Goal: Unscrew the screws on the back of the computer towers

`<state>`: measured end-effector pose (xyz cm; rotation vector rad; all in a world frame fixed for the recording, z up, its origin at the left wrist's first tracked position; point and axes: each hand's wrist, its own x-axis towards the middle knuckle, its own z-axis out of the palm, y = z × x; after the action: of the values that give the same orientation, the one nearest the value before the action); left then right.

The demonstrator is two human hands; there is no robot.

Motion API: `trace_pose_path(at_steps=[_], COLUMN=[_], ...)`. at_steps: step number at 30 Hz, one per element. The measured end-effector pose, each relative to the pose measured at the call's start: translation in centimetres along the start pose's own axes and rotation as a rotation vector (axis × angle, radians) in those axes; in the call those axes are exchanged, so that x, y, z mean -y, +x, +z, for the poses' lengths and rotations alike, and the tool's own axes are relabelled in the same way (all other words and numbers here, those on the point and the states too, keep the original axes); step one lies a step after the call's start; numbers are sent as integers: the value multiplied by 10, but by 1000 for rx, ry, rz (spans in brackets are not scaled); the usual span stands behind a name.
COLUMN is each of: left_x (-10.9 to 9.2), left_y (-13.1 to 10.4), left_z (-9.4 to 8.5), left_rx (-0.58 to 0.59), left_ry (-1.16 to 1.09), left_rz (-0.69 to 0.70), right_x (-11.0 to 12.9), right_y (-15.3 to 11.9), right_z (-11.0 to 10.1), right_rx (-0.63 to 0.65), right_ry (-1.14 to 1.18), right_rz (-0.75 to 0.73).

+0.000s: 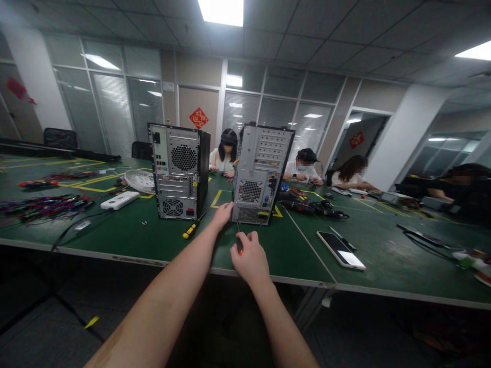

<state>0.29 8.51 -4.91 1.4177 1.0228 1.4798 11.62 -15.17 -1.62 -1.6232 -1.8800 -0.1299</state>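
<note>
Two computer towers stand upright on the green table, rear panels facing me: the left tower (pixel 177 168) and the right tower (pixel 255 176). My left hand (pixel 223 213) is at the lower left edge of the right tower, its fingers close together; whether anything is between them is hidden. My right hand (pixel 250 255) is closed around a screwdriver (pixel 240 251) with some orange-red on its handle. The thin shaft points up to the tower's lower left corner. A yellow-and-black screwdriver (pixel 190 231) lies by the left tower's base.
On the left are a white power bank (pixel 120 200), a bundle of coloured wires (pixel 46 207) and a white round fan-like part (pixel 140 180). A phone (pixel 340 250) lies to the right. Black cables (pixel 322 208) lie behind it. Several people sit across the table (pixel 184 253).
</note>
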Motion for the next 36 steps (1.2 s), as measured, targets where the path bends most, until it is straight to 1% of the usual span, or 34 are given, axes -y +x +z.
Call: trace_pose_path(at_steps=[9, 19, 26, 31, 36], left_x=[-3, -4, -6, -8, -8], left_y=[-1, -2, -3, -4, -4], left_z=[1, 1, 1, 1, 2], left_rx=[0, -1, 2, 8, 4], left_ry=[8, 9, 12, 4, 17], left_rz=[-8, -9, -18, -23, -24], right_x=[-7, -8, -7, -5, -6], right_y=[-1, -1, -3, -2, -1], right_z=[8, 4, 0, 1, 4], right_rx=[-81, -61, -35, -41, -41], right_ry=[114, 105, 90, 90, 94], right_rz=[-69, -93, -73, -43, -46])
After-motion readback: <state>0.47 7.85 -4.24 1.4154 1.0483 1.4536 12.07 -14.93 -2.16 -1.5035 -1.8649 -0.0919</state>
